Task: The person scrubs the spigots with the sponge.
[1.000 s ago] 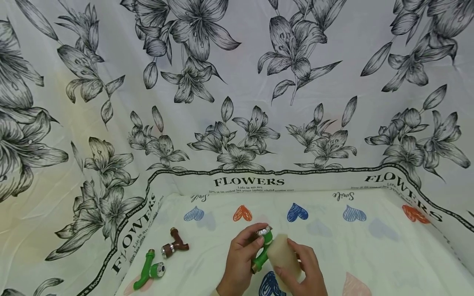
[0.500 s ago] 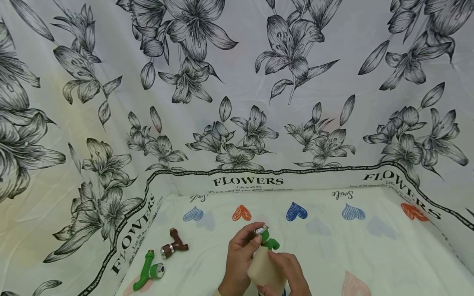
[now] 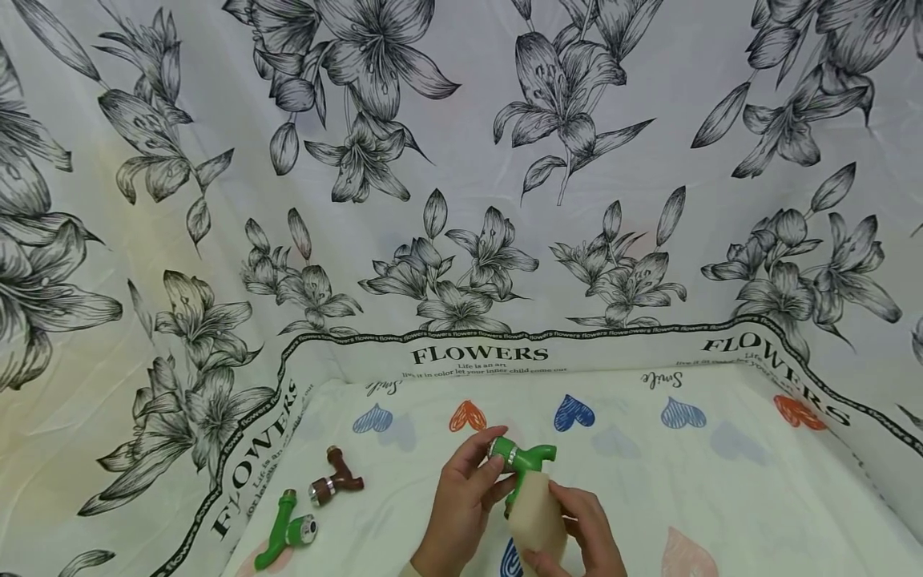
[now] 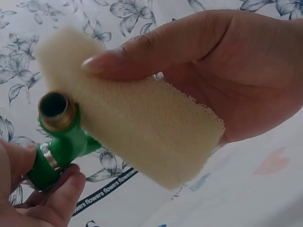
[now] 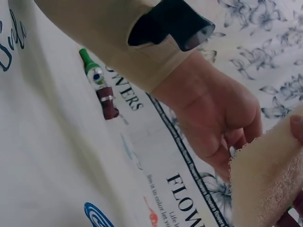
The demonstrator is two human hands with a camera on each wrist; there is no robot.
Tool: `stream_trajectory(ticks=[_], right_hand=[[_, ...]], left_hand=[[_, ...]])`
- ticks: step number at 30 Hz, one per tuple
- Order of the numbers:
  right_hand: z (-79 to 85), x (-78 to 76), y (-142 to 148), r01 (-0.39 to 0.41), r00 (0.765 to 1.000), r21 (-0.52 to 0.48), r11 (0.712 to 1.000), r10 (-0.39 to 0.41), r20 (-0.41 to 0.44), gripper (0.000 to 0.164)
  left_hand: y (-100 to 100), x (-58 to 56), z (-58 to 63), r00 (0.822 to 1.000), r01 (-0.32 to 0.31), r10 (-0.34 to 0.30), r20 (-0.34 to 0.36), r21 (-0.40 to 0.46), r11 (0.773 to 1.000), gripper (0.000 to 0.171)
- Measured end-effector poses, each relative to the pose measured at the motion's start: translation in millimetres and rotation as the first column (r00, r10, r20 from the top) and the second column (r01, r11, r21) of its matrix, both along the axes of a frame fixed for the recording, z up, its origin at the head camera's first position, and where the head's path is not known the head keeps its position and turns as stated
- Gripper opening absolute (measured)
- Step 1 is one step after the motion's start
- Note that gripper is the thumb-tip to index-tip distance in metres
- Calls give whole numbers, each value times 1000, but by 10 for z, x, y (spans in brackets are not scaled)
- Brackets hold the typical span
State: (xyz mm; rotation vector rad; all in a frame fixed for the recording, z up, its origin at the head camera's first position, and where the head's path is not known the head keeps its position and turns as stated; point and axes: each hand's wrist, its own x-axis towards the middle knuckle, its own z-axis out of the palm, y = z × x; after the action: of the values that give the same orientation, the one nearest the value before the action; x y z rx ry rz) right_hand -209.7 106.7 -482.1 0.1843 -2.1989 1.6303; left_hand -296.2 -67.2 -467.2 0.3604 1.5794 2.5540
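Note:
My left hand (image 3: 460,501) pinches a green tap (image 3: 530,458) by its silver-banded knob end. The spout points right, and the brass threaded end (image 4: 56,109) faces the camera in the left wrist view. A cream sponge block (image 3: 537,525) is gripped by my right hand (image 3: 597,535), the thumb (image 4: 106,62) lying along one broad face. The sponge sits against or right beside the tap's body and covers part of it in the head view. In the right wrist view, the sponge (image 5: 265,175) hides most of the tap.
A second green tap (image 3: 283,529) and a brown tap (image 3: 337,478) lie on the left of the heart-printed cloth (image 3: 425,473). Flower-printed fabric (image 3: 461,120) rises behind and at both sides. A dark camera (image 5: 173,26) is strapped on the left sleeve.
The tap has turned in my left hand, its spout now pointing right. The sponge came from the tap's right side across its front, dipped low, then rose slightly against the body.

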Motion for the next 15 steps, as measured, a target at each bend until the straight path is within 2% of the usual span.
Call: stream_trajectory(ticks=[5,8,12,15], right_hand=[[-12,-49,92,-13,992,27,1000,17,-127,86],[-16,-113,170,7,982,58,998,4,-188,84],[-21,-175,253,97,964,123,988,-62,-260,81],[-23,-201,296,174,952,160,972,-125,-279,83]], left_hand=[[-21,18,-5,998,53,-53,17,-13,999,38],[-28,34,-3,996,82,-81,21,-15,997,37],[-22,52,5,993,114,-114,20,-14,993,36],[-15,68,12,993,114,-114,17,-17,993,36]])
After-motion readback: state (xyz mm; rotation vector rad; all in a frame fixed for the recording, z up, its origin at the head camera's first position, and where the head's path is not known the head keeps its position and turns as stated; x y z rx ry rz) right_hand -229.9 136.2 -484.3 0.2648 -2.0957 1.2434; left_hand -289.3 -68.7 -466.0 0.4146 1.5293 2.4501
